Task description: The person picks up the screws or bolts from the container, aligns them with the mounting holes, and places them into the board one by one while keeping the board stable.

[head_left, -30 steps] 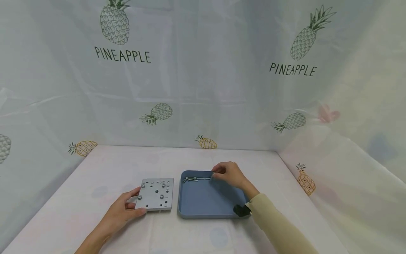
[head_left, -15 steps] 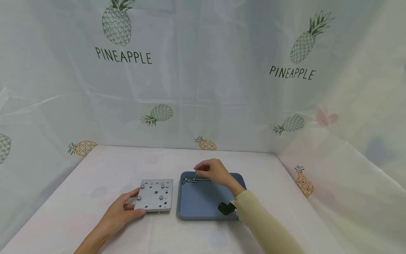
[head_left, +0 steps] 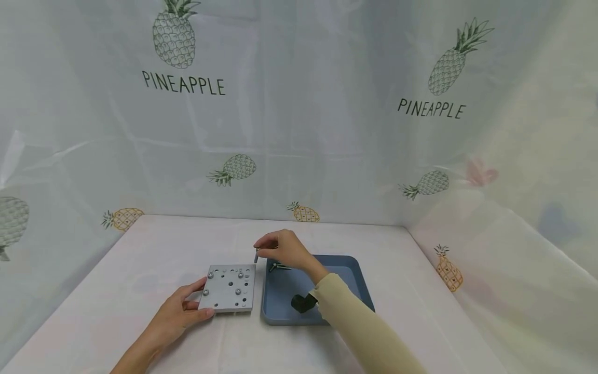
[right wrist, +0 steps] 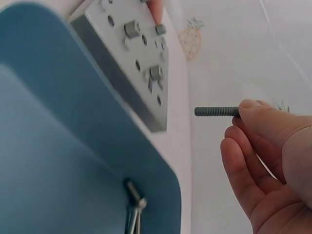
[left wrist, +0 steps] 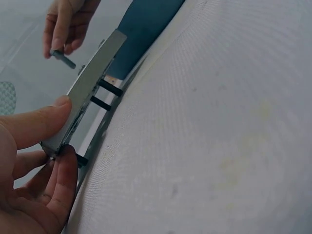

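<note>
A square silver metal plate [head_left: 223,298] with drilled holes lies left of the tray. My left hand [head_left: 179,309] grips its left edge, thumb on top and fingers beneath, as the left wrist view shows. Several socket head screws [right wrist: 131,29] stand in the plate's holes, and threaded shanks [left wrist: 111,87] stick out below it. Between thumb and fingertips, my right hand [head_left: 287,252] pinches another screw [right wrist: 214,111], threaded end pointing away from the hand. In the head view this screw hangs just beyond the plate's far right corner.
A blue tray [head_left: 280,318] stands right of the plate. Loose screws [head_left: 279,267] lie near its far left corner, partly covered by the right hand. A black wrist-worn device [head_left: 301,304] is below the right sleeve [head_left: 364,332]. Pineapple-print sheeting [head_left: 317,104] hangs behind the table.
My right hand has moved left from the tray's far side to beyond its left rim, carrying the screw it picked up. The left hand and the plate have stayed in place.
</note>
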A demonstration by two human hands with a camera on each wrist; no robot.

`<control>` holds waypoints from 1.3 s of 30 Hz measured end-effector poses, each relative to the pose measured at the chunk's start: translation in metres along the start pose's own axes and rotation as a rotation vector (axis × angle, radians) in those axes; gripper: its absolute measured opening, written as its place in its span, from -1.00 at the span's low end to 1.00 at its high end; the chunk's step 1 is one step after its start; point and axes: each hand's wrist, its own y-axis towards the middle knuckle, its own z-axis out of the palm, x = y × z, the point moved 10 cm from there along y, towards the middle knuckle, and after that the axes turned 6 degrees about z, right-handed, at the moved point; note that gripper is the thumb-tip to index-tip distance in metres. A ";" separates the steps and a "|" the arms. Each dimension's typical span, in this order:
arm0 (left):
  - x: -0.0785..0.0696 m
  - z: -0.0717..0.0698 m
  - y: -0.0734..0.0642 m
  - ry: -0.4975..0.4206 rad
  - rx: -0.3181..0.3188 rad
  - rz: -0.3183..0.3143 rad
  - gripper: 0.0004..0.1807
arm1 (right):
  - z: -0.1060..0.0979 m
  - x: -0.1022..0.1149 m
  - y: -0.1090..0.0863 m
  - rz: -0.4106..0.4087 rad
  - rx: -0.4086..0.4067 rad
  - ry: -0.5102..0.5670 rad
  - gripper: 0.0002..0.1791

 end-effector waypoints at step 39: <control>0.002 -0.002 0.001 0.034 -0.021 -0.048 0.11 | 0.086 0.039 0.050 0.004 0.124 -0.042 -0.80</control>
